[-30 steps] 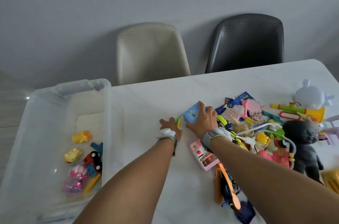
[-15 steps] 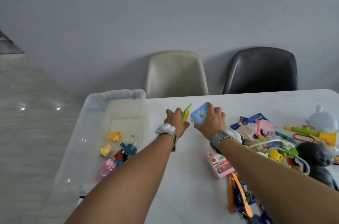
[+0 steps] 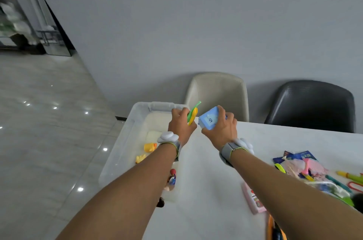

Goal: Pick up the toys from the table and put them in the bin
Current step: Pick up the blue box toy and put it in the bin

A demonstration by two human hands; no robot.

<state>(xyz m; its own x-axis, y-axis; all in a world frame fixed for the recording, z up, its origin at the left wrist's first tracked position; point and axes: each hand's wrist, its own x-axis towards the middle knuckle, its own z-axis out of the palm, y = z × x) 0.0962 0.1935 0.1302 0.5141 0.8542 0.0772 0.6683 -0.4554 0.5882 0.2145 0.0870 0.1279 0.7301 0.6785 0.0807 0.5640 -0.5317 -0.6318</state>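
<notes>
- A white table [image 3: 206, 190] with faint marbling carries both arms; beyond the hands stands a plain grey wall [image 3: 196, 23].
- Two chairs are pushed against the table's far edge: a cream chair [image 3: 218, 92] just behind the hands and a black chair [image 3: 312, 106] off to the right of the right hand.
- Away to the left of the left hand lies a glossy pale tiled floor [image 3: 43, 121] with spots of reflected light.
- The left hand [image 3: 181, 125] grips a yellow-and-green toy [image 3: 192, 114], a slim curved piece whose green tip pokes up past the knuckles. It is held over the near-right edge of the clear plastic bin [image 3: 125, 145].
- The right hand [image 3: 221, 128] clasps a light blue boxy toy [image 3: 209, 120] with a small printed picture on its pale face; it is held above the table just right of the left hand.
- Below the left hand, in the bin, lie small yellow duck toys [image 3: 150, 147] and other small pieces partly hidden by the forearm.
- Below and right of the right hand, a heap of toys [image 3: 306, 169] lies on the table, with a pink flat toy [image 3: 253, 200] beside the right forearm.
</notes>
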